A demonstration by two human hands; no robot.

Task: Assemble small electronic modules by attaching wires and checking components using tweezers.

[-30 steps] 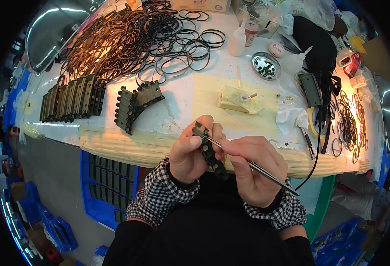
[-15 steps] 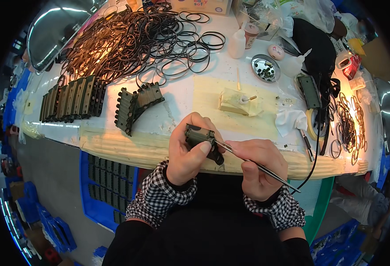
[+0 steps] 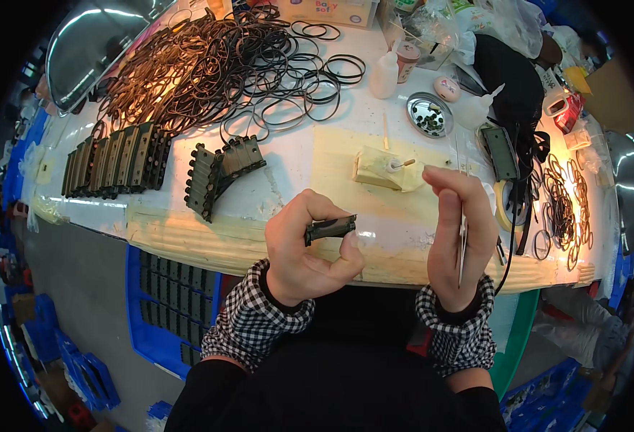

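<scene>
My left hand (image 3: pixel 288 252) is closed around a small dark green, block-shaped part (image 3: pixel 330 228), held above the table's near edge with its end between thumb and fingers. To the right, my right hand (image 3: pixel 457 216) is raised, thumb and index finger apart. Metal tweezers (image 3: pixel 463 245) are tucked along its palm, held by the other fingers and pointing away from me. Beyond that hand stands a yellowish wrapped block (image 3: pixel 376 169) with a thin stick in its top. Farther back, a round metal dish (image 3: pixel 410 117) holds several small dark pieces.
Similar green parts (image 3: pixel 119 162) stand in a row at the left, and more lean together (image 3: pixel 203 180) nearer the middle. A tangled heap of dark rings (image 3: pixel 201 68) covers the back left. A white squeeze bottle (image 3: pixel 384 78) stands behind. Below the table, a blue crate (image 3: pixel 136 317) contains more parts.
My right hand has drawn away to the right from the part and turned upright, with the tweezers shifted into its palm. My left hand has turned the part to lie more level.
</scene>
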